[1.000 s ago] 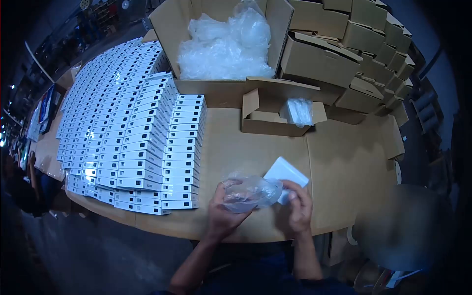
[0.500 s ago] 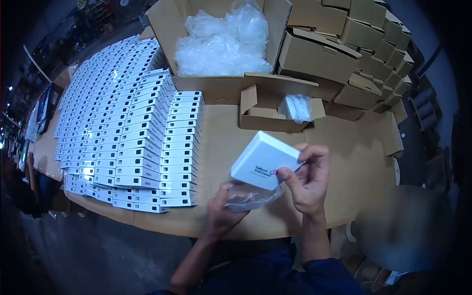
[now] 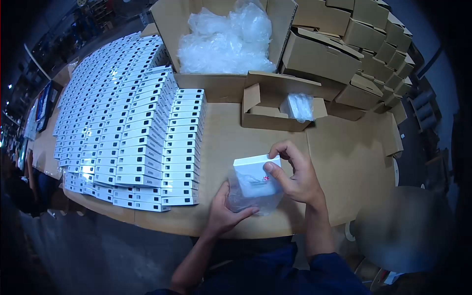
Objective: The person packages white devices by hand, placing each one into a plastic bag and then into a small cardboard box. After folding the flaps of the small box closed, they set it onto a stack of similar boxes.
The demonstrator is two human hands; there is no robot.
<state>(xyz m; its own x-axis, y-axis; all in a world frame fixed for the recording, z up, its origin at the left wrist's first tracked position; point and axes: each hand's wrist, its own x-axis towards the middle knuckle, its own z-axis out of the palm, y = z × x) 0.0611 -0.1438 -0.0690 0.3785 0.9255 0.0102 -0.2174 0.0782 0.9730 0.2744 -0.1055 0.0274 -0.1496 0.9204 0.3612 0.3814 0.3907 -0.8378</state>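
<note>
A small white box (image 3: 254, 163) with printed text and a red mark sits mostly inside a clear plastic bag (image 3: 268, 206), its upper edge still outside the bag. My right hand (image 3: 297, 179) pinches the box near its upper right corner, thumb on the front face. My left hand (image 3: 227, 211) cups the bag from the lower left, with its thumb along the bottom front. Behind them stands an open cardboard carton (image 3: 275, 121) with a plastic-wrapped box (image 3: 299, 106) at its right end.
Rows of stacked white boxes (image 3: 142, 123) cover the table's left side. A large carton of clear plastic bags (image 3: 226, 46) stands at the back. Brown cartons (image 3: 322, 54) pile up at the back right. Another person's arm (image 3: 30, 169) shows at far left.
The white box has turned more upright and slid down into the plastic bag. My right hand has moved slightly left with it, and my left hand now supports the bag from below.
</note>
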